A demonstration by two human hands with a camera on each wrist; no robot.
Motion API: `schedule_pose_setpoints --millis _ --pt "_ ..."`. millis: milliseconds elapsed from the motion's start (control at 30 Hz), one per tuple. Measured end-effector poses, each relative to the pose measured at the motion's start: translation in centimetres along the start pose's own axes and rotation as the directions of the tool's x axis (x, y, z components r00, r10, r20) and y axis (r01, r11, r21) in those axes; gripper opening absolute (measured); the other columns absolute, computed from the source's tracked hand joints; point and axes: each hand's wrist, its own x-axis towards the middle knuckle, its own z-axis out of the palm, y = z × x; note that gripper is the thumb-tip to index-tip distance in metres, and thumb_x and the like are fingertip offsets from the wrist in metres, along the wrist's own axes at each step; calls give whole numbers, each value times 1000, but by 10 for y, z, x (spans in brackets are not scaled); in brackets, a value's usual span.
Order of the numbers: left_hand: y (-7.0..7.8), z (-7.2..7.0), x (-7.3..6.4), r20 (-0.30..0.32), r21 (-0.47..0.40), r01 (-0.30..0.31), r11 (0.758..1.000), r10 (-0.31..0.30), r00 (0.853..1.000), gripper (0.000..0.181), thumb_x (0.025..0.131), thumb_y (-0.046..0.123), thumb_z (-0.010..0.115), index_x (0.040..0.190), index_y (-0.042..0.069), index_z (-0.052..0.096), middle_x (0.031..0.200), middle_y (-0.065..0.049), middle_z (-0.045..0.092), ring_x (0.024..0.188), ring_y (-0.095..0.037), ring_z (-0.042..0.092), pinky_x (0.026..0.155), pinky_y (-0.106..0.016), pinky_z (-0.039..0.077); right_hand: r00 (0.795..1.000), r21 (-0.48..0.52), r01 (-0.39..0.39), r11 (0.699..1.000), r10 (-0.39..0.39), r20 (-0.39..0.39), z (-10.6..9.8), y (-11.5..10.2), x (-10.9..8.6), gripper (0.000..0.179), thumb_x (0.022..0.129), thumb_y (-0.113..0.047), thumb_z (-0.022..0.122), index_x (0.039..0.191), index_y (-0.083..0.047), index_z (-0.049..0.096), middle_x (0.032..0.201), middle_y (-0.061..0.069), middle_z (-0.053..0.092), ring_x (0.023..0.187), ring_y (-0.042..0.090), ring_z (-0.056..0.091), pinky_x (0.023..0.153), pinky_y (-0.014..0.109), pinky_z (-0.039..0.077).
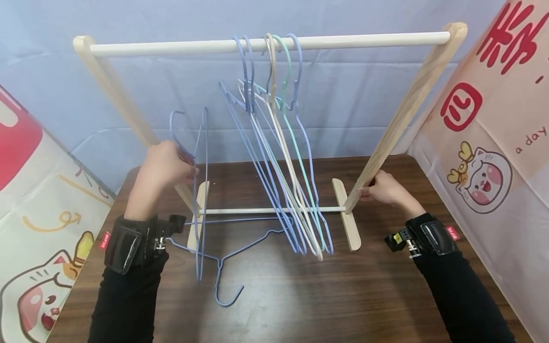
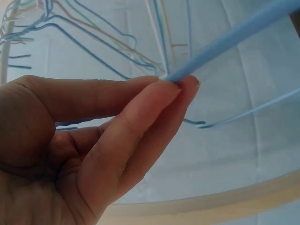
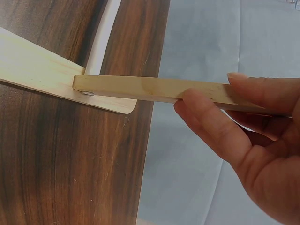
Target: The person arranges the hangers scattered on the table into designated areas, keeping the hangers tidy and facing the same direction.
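Observation:
My left hand (image 1: 160, 166) pinches a blue clothes hanger (image 1: 206, 143) between thumb and fingers, left of the other hangers. This hanger is upright and seen nearly edge-on, its hook off the rod. Up close in the left wrist view, the fingertips meet on the blue hanger wire (image 2: 229, 44). On the other side, my right hand (image 1: 386, 190) grips the lower part of the wooden rack's right post (image 1: 405, 102). The right wrist view has thumb and fingers on opposite sides of that post (image 3: 140, 86). Several blue, white and green hangers (image 1: 300, 157) hang near the middle of the white rod (image 1: 364, 41).
Another blue hanger (image 1: 219, 262) lies on the brown wooden table (image 1: 300, 305), hook toward me, partly under the rack. A white lower bar (image 1: 244, 211) joins the rack's feet (image 1: 351, 231). Pale cloth (image 1: 364, 95) hangs behind, with printed sheets at both sides.

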Motion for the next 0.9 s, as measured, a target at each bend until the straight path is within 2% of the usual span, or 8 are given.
schedule_pose_setpoints --millis 267,467,700,900 --pt "10 -9 0 -25 34 -17 999 18 1000 19 75 11 63 85 -3 70 69 -9 68 70 -30 65 79 -46 44 1000 5 -1 1000 1 -5 0 1 0 34 89 6 49 115 24 37 105 41 50 91 44 60 68 29 52" --pt "18 -15 0 -44 49 -33 998 35 998 18 74 11 63 84 -3 70 65 -7 68 70 -31 65 77 -45 44 1000 -1 3 1000 -3 -7 0 1 -1 33 89 6 50 114 24 39 105 41 50 90 42 60 68 29 52" --pt "33 -26 -3 -68 62 -50 997 55 996 18 74 9 62 85 -3 71 77 -13 69 77 -36 62 72 -45 45 1000 -2 10 1000 -10 -9 0 2 -1 33 89 5 51 114 24 40 104 40 51 90 43 60 67 30 52" --pt "47 -33 -6 -72 96 -82 992 89 993 16 75 9 60 82 -2 71 75 -12 69 79 -36 60 74 -47 43 1000 -13 8 1000 -8 -11 1 2 0 33 89 5 51 114 24 40 104 40 51 90 43 60 68 31 52"
